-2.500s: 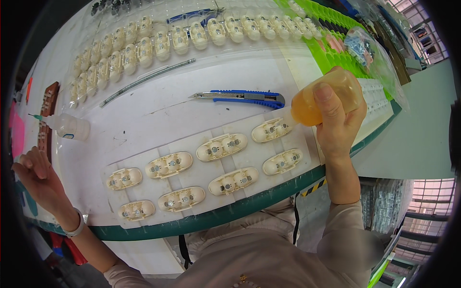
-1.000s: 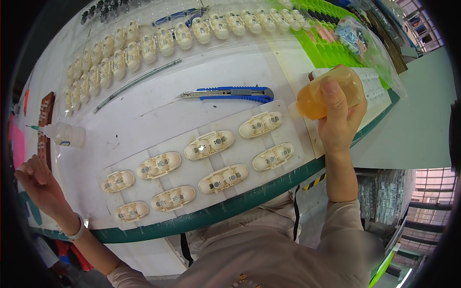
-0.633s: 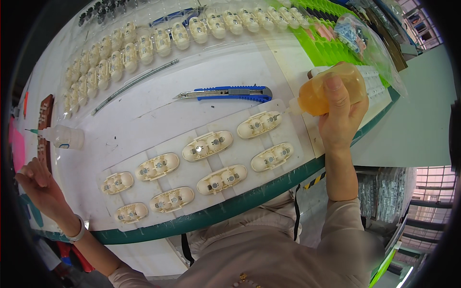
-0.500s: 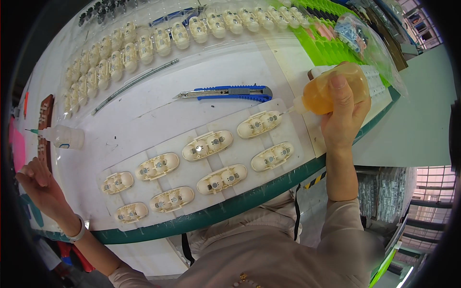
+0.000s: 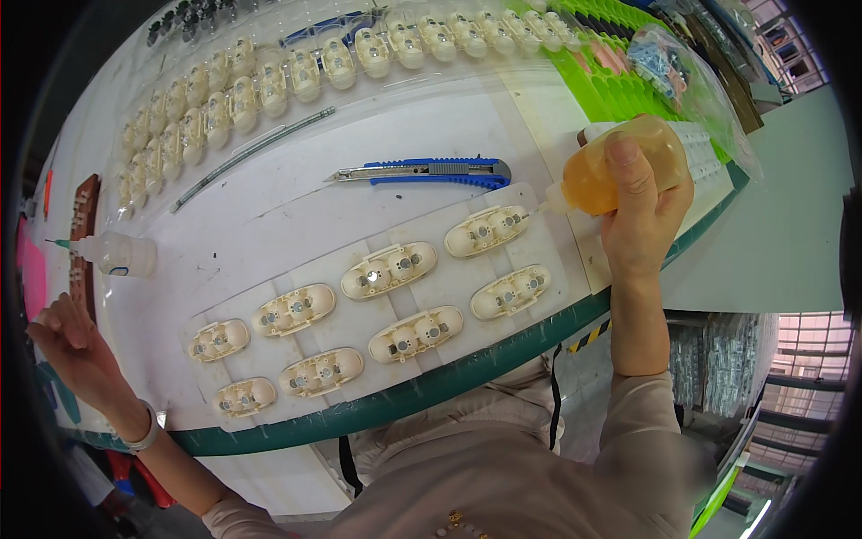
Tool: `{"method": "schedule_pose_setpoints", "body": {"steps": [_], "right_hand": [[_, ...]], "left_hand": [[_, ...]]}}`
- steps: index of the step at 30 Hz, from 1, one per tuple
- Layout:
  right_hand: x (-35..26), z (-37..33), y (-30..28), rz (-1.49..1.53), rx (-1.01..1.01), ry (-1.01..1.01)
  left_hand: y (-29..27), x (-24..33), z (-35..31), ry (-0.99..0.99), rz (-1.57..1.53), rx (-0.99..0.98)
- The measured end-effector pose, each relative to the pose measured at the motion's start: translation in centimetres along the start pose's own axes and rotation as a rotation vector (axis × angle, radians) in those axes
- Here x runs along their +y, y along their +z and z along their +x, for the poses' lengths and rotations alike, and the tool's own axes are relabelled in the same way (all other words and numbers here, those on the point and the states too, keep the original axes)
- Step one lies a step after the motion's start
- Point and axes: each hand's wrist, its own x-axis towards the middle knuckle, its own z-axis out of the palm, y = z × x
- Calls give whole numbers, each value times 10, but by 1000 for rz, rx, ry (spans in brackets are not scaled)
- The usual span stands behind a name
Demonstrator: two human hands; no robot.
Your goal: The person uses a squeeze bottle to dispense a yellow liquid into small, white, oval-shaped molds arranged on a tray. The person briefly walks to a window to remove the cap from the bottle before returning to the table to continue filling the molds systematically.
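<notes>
My right hand (image 5: 642, 211) grips a soft squeeze bottle (image 5: 669, 148) of amber liquid, thumb along its near side. The bottle is tipped to the left. Its thin nozzle (image 5: 549, 205) points at the right end of a cream oval plastic part (image 5: 487, 231); whether they touch, I cannot tell. That part sits at the far right of a pale flat board (image 5: 444, 274) with two rows of similar parts, each with small metal discs. At the left edge my left hand (image 5: 72, 346) is loosely curled, with nothing visible in it, near a small clear needle-tipped bottle (image 5: 126, 256).
A blue utility knife (image 5: 435, 171) lies beyond the board, blade out. Left of it is a thin grey rod (image 5: 251, 157). Clear trays of cream parts (image 5: 272, 85) line the back. Green ridged trays (image 5: 597, 90) and a bag of small pieces (image 5: 655, 63) stand at far right.
My right thumb and the amber bottle have shifted very slightly left. The left hand, the board and its parts look the same.
</notes>
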Motion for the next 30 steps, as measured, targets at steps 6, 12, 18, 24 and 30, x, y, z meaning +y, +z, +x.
{"method": "schedule_pose_setpoints", "body": {"steps": [6,12,18,24,30], "right_hand": [[-2,0,2,26,-1,28],[-2,1,2,10,-19,23],[-4,3,5,19,-54,-29],[2,3,1,58,31,-11],[-7,-16,-9,95,308,-138]], "left_hand": [[2,-1,0,15,19,34],[2,-2,0,16,5,23],[5,-1,1,5,-1,12],[3,-2,2,-6,2,53],[-3,6,5,-20,31,-61]]}}
